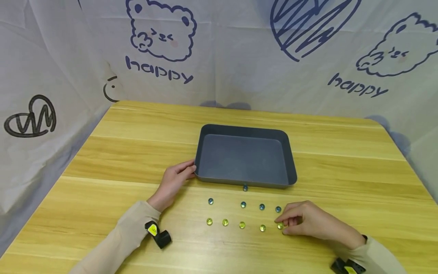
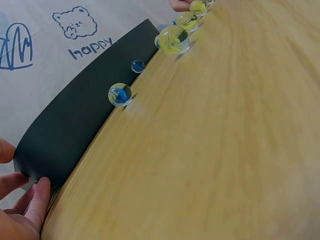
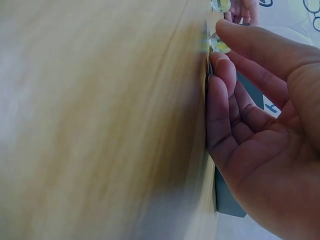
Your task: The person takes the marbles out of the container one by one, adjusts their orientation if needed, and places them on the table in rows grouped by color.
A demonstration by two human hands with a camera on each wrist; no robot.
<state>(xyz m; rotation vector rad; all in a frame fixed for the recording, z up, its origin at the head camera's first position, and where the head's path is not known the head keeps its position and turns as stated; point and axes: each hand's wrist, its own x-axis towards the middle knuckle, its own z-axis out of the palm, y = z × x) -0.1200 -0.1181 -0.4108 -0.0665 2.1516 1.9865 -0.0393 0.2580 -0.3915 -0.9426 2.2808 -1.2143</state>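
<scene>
My left hand (image 1: 172, 184) holds the near left corner of a dark grey baking tray (image 1: 244, 158), its fingertips at the corner's rim and wall. In the left wrist view, those fingers (image 2: 40, 202) lie against the tray's outer wall and lower edge. At the right end of a row of yellow marbles, my right hand (image 1: 313, 224) pinches one yellow marble (image 1: 280, 226) between thumb and forefinger, down at the table. The right wrist view has that yellow marble (image 3: 219, 44) at the thumb tip, the other fingers curled beside it.
Several more yellow marbles (image 1: 242, 225) lie in a row on the wooden table (image 1: 113, 160). Behind them runs a row of blue marbles (image 1: 243, 204). One blue marble (image 1: 245, 188) sits against the tray's near wall. A white cloth (image 1: 232, 57) with drawings hangs behind the table.
</scene>
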